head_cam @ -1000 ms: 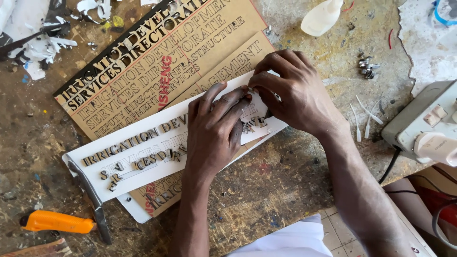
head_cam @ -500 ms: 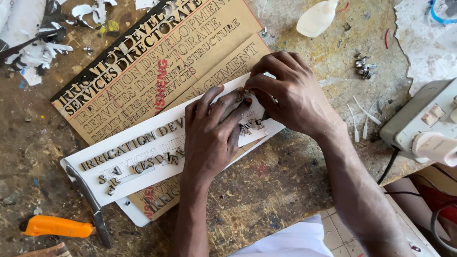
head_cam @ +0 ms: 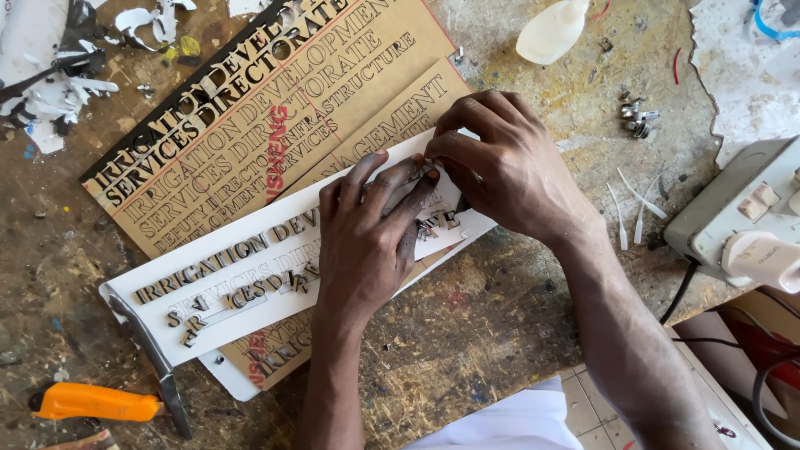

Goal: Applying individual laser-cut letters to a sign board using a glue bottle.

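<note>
On the bench, both hands lie on the strip, which lies on the board. Knife at the near left corner; socket at the right edge; bottle at the far edge.

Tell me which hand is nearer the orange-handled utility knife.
Left. The left hand lies on the white sign board, up-right of the orange-handled utility knife; the right hand is farther right.

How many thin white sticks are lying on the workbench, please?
3 white sticks: one nearest the right hand, one just right of it, and one crossing above them, all left of the grey power strip. Others may be hidden.
</note>
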